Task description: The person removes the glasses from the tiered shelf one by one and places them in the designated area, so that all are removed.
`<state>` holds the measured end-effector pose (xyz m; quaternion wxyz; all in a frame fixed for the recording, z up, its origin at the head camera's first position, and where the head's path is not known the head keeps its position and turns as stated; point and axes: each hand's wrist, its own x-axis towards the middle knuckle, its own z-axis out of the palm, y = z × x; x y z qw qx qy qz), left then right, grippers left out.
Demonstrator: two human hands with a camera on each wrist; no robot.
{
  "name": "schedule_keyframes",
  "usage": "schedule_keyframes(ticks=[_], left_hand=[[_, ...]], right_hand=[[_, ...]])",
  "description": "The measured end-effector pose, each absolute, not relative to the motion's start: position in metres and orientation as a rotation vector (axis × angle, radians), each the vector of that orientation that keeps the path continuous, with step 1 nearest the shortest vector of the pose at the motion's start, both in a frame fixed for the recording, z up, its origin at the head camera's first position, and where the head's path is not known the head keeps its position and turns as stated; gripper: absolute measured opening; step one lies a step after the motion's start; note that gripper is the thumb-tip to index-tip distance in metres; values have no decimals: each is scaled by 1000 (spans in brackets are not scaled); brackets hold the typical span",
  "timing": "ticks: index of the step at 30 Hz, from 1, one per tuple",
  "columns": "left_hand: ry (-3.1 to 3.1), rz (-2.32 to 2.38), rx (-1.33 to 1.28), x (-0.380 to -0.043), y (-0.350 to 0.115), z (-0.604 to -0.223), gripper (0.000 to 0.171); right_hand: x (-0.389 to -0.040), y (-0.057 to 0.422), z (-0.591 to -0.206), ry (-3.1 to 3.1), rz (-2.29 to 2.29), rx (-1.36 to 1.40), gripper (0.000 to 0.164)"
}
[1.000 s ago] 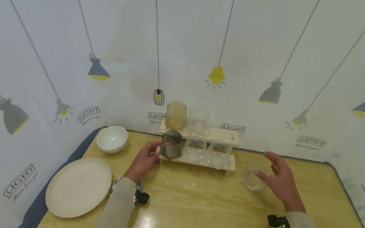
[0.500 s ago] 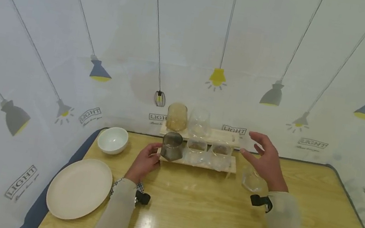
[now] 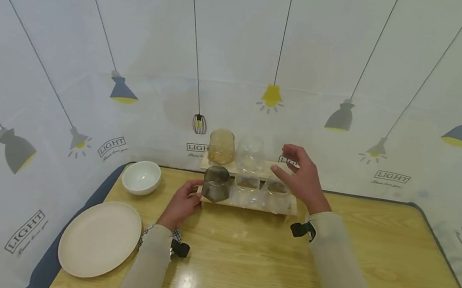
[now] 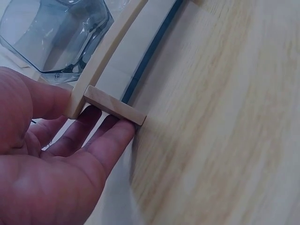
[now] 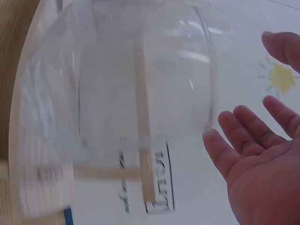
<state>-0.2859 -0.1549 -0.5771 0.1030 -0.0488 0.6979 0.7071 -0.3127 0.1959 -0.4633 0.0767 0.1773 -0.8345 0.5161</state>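
My left hand (image 3: 181,204) holds the left end of a two-tier wooden rack (image 3: 293,207); in the left wrist view the thumb rests on the shelf bar (image 4: 101,58) and the fingers curl under its leg. On the lower tier stand a smoky grey glass (image 3: 216,188) and two clear glasses, one in the middle (image 3: 245,194) and one at the right (image 3: 275,199). The upper tier carries an amber glass (image 3: 222,147) and a clear glass (image 3: 249,154). Over the rack's right end, my right hand (image 3: 304,182) holds nothing, fingers apart, near a blurred clear glass (image 5: 140,89).
A white bowl (image 3: 141,177) and a large beige plate (image 3: 100,240) sit to the left on the wooden table (image 3: 233,275). Part of a checked cloth (image 3: 177,234) shows beside the left wrist. A wall covering printed with lamps (image 3: 247,41) rises directly behind the rack.
My right hand has left the clear glass on the table at right and moved left to the rack. That glass's spot is now behind my forearm. The left hand keeps its hold.
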Motion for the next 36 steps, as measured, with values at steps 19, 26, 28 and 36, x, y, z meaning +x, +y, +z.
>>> schedule_keyframes(ticks=[19,26,28,36], left_hand=[[2093,2052,-187,-286,-155,-577,45],[2110,2068,-159,-285,-156,-575,44],[2107,2067,-170,-284,-155,-575,44],[2115,2046,-166,-280,-154,-576,43]], right_hand=[[-362,132,-452,-2804,1430,515,95],[-365,135,-457,-2711,1500,507,90],[-360,139,-458,-2685,1535,484,90],[-339,149,-442,-2558,1584,531,87]])
